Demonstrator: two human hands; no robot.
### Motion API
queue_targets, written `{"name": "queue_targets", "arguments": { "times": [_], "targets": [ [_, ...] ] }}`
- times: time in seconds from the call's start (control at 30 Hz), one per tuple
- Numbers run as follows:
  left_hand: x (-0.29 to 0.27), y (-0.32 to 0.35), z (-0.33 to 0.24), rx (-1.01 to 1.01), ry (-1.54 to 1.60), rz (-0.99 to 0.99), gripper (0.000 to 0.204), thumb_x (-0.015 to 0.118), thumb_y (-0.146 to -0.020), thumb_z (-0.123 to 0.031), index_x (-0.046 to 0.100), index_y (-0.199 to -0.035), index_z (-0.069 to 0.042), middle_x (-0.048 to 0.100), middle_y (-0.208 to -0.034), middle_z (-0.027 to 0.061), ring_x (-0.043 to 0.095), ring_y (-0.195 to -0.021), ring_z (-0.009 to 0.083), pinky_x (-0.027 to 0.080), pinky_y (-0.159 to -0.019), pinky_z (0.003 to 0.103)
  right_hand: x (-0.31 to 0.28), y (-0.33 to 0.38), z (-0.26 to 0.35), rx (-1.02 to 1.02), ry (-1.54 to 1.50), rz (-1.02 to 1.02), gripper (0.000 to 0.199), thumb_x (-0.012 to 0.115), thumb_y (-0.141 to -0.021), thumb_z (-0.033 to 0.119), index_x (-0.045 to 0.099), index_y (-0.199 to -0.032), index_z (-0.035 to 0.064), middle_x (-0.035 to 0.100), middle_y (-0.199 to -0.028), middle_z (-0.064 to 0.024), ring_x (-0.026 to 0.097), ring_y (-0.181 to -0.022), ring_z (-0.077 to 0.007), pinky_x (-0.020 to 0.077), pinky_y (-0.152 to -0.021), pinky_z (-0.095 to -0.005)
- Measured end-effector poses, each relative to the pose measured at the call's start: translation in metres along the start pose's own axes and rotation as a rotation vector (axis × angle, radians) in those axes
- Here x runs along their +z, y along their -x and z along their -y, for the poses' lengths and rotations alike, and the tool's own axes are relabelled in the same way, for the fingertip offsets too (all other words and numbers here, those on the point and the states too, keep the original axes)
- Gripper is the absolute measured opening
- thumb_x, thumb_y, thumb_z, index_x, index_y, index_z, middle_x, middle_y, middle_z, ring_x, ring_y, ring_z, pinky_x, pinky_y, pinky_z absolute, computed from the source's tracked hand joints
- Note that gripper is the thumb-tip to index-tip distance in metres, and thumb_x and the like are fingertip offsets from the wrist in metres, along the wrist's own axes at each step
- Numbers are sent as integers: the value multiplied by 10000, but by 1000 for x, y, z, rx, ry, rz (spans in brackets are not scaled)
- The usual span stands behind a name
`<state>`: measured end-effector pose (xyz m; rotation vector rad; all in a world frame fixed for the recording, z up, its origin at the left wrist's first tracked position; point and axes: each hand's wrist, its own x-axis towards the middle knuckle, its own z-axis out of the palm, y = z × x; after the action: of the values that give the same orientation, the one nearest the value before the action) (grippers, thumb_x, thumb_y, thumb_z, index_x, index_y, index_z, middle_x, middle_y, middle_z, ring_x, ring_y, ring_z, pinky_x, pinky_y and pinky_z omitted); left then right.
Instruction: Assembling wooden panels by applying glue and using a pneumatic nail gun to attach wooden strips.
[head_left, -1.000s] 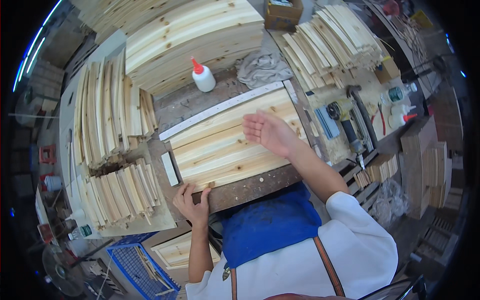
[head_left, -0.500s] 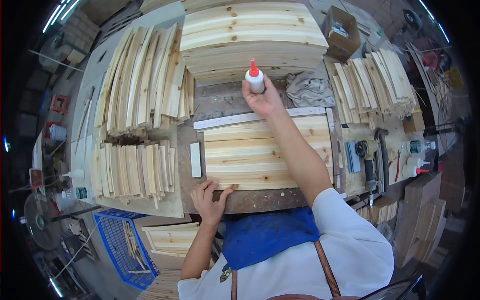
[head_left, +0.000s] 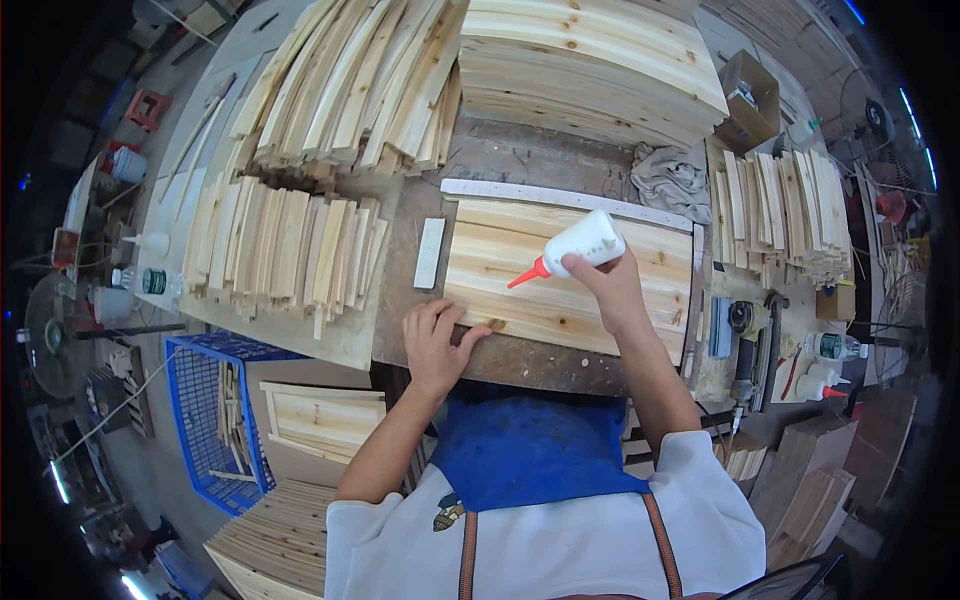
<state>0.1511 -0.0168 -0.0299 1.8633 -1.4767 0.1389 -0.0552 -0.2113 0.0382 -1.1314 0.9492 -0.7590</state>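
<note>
Glue bottle (head_left: 590, 243) now over panel (head_left: 560, 280).

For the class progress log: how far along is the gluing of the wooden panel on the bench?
Done: the pine panel lies flat on the workbench, and the left hand rests on its near edge. In hand: the right hand holds the white glue bottle tipped, red nozzle pointing at the board. Left: no glue line shows on the panel yet; stacks of slats wait at the left.

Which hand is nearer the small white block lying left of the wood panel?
Left. The left hand rests on the wood panel at its near-left corner, just below the small white block. The right hand holds the glue bottle over the panel's middle, farther away.
</note>
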Motion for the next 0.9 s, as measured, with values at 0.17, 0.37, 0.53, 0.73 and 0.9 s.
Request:
{"name": "queue_targets", "arguments": {
  "times": [0.17,0.37,0.53,0.73,0.9],
  "targets": [
    [5,-6,-3,-3,22,29,547,930,-694,-373,698,-1100,-88,651,-1169,102,592,-1102,337,458,-953,461,11,26,17,-178,9,-5,623,868,-829,47,527,-1347,-14,679,-1222,-120,690,-1101,-206,567,-967,-365],
    [-14,-5,8,17,-67,56,642,931,-684,-420,690,-1188,-103,618,-1149,98,563,-1088,330,435,-954,466,38,63,36,-487,-182,-53,616,872,-820,26,526,-1327,-19,676,-1211,-124,685,-1123,-202,566,-968,-353],
    [-11,-16,16,-68,-73,61,637,902,-704,-466,690,-1182,-101,617,-1078,81,560,-1061,309,415,-934,458,35,38,-5,-297,160,80,602,875,-821,29,535,-1316,-24,680,-1205,-126,685,-1130,-200,563,-964,-340],
    [-5,-15,12,-131,-74,77,604,911,-679,-502,740,-1107,-110,599,-1036,69,552,-1036,287,420,-925,440,53,33,-21,-282,76,93,505,867,-838,49,598,-1262,-4,715,-1136,-97,701,-1041,-172,560,-916,-321],
    [-6,-14,11,-139,-83,47,620,915,-662,-520,748,-1099,-113,593,-1033,62,549,-1031,287,426,-917,432,56,29,-31,-255,91,129,491,865,-846,53,602,-1258,-1,719,-1131,-93,701,-1039,-170,561,-914,-319]
  ]
}}
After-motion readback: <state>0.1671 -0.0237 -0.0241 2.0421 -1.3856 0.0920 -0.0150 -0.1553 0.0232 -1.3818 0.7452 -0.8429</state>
